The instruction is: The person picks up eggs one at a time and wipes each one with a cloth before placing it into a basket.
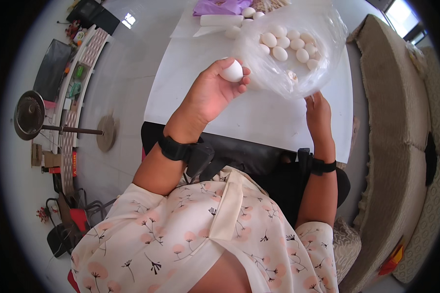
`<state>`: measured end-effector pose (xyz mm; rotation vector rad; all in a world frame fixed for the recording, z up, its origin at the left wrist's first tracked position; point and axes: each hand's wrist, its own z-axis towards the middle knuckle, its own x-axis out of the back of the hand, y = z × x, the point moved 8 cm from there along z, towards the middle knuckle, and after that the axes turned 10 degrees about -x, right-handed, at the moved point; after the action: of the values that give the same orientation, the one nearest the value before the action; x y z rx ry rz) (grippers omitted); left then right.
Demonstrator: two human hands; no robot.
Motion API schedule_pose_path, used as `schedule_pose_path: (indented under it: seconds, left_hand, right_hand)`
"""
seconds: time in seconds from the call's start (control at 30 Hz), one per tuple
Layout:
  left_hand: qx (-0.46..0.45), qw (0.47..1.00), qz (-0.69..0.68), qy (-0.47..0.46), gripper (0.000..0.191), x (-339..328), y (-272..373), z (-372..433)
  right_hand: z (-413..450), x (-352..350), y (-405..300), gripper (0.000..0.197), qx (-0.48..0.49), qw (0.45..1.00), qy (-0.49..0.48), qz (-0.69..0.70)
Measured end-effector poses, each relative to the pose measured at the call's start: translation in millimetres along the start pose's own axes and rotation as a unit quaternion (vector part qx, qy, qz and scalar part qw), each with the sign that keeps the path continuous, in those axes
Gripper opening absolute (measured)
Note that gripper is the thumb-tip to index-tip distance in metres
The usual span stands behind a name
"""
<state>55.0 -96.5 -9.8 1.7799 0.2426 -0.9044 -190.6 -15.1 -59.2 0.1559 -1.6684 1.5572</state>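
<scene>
My left hand point(216, 89) is wrapped around a white egg point(231, 71), palm turned up, above the white table point(249, 113). To its right lies a clear plastic bag point(332, 69) with several white eggs point(279, 54) inside. A small crumpled, pale piece point(292, 76), perhaps broken shell, shows through the near part of the bag. At the bag's near edge, the fingers of my right hand point(318, 113) grip the plastic; the fingertips are partly hidden behind it. A few more eggs point(248, 12) rest outside the bag at the far side of the table.
A roll of white plastic bags point(221, 20) and a purple bag point(223, 6) lie at the table's far end. A cloth-covered sofa point(392, 110) runs along the right. On the left stand a round-headed pedestal appliance point(30, 114) and a low cabinet point(91, 47).
</scene>
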Motion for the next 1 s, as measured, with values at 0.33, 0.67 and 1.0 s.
schedule_pose_path:
  seconds: [0.33, 0.67, 1.0]
  left_hand:
    - [-0.032, 0.999, 0.015, 0.0, 0.028, 29, 44, 1]
    - [-0.044, 0.991, 0.123, 0.011, 0.025, 149, 152, -49]
    - [-0.085, 0.943, 0.258, 0.193, 0.029, 292, 254, -148]
  right_hand:
    - [0, -20, -2, 0.025, -0.048, 0.996, -0.076, 0.006]
    - [-24, -64, -29, 0.032, -0.034, 0.967, -0.249, -0.033]
    - [-53, -97, -90, 0.023, -0.219, 0.811, -0.429, 0.333]
